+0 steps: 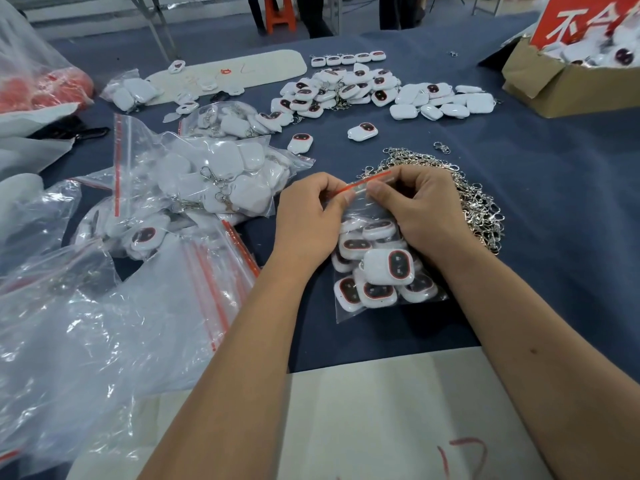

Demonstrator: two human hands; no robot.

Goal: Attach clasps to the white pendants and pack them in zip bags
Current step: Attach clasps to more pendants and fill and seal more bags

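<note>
Zip bag (377, 268) of white pendants: laid on blue table (554, 220), beside clasp heap (478, 202) | left hand (308, 216): fingers curled, red seal strip pinched | right hand (422, 206): fingers curled, same strip pinched.

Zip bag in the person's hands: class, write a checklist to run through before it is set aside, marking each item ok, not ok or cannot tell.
1. Both hands pinch the red zip strip: left hand, right hand: ok.
2. White pendants are inside the zip bag: ok.
3. Zip sealed along its whole length: cannot tell.
4. Clasps on the bagged pendants: cannot tell.
5. Filled bags lie to the left, showing where this one goes: ok.
</note>
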